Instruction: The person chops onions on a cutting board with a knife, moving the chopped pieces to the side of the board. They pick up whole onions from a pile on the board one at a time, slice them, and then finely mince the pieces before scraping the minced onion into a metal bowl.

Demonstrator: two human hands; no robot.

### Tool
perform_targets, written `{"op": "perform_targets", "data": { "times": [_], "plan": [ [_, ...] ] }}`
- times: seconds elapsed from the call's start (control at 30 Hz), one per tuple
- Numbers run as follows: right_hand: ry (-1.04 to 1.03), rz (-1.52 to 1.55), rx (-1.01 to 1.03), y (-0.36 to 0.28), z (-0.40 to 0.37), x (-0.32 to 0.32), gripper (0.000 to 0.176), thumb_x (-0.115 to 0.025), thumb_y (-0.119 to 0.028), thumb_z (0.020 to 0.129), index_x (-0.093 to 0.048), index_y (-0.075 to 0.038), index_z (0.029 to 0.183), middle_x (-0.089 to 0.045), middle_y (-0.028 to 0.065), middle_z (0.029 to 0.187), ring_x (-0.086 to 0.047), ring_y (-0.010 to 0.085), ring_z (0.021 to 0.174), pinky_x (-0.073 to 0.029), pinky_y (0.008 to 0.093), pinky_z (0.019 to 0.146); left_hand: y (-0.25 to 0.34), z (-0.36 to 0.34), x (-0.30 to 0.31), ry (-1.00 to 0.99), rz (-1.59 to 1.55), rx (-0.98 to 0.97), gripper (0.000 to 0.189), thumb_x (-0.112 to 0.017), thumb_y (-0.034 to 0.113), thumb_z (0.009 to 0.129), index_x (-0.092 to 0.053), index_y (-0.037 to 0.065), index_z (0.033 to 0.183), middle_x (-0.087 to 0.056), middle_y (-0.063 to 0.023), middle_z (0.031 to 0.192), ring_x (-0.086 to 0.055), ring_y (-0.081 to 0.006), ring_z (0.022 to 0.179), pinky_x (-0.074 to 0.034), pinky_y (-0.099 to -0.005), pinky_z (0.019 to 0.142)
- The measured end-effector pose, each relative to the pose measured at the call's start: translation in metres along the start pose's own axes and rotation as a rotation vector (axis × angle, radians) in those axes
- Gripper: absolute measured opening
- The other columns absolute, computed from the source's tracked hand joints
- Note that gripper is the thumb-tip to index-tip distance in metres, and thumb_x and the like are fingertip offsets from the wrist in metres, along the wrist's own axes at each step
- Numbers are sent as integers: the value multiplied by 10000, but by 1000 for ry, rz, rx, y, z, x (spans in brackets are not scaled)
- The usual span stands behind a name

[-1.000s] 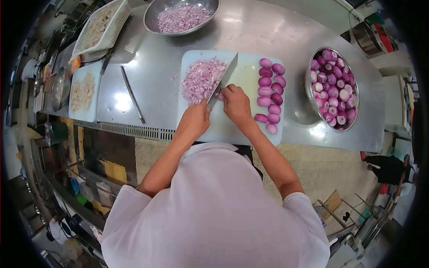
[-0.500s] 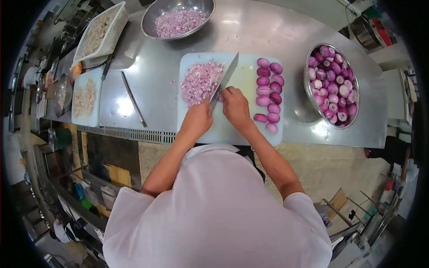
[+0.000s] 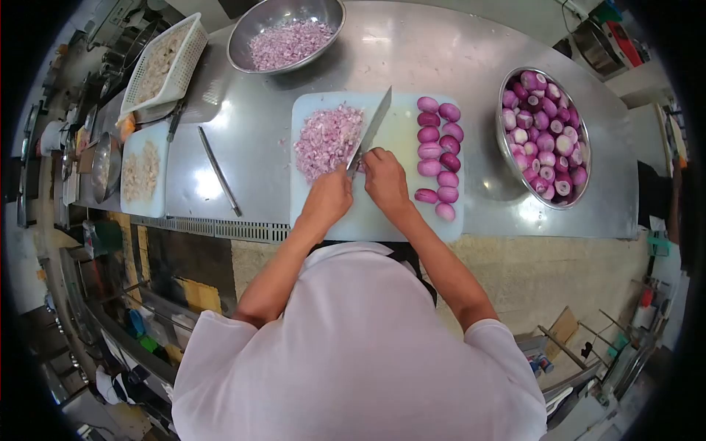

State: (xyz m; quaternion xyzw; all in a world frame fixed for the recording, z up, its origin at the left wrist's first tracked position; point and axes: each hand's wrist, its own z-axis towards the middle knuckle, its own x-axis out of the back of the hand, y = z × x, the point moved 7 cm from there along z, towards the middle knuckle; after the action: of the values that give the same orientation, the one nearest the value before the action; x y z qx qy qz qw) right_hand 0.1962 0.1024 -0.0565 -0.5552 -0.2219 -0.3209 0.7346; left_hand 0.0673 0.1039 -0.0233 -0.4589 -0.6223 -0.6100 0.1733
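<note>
To my left, a thin metal rod (image 3: pixel 218 170) is lying near a small white board (image 3: pixel 162 187), which is holding pale chopped food (image 3: pixel 141 170). Farther back, a white basket (image 3: pixel 184 77) is holding more pale pieces (image 3: pixel 160 62).

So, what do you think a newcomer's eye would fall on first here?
Probably the bright purple onions, lined up in two uneven rows on the right of the white cutting board, with more heaped in the metal bowl beyond. Next, the big knife in the left hand, its blade between the chopped onion pile and the right hand.
</note>
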Motion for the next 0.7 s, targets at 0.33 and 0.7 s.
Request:
{"op": "perform_targets", "data": {
  "times": [0.33, 0.7],
  "plan": [
    [27, 14, -5, 2, 1, 5, 94, -576, 48, 767, -606, -2, 840, -596, 162, 875, -590, 360, 860, -496, 461, 766, 20, -2, 13, 27, -2, -29, 113, -526, 16, 877, -564, -64, 947, -617, -308, 758, -607, -498, 762, -468, -557, 677],
    [81, 66, 13, 9, 1, 5, 50, -564, 44, 786, -594, 8, 802, -571, 178, 827, -577, 383, 826, -486, 477, 732, 9, -5, 2, -13, -38, 57, 174, -550, 86, 918, -556, -51, 1026, -607, -321, 787, -597, -505, 780, -449, -551, 685]
  ]
}}
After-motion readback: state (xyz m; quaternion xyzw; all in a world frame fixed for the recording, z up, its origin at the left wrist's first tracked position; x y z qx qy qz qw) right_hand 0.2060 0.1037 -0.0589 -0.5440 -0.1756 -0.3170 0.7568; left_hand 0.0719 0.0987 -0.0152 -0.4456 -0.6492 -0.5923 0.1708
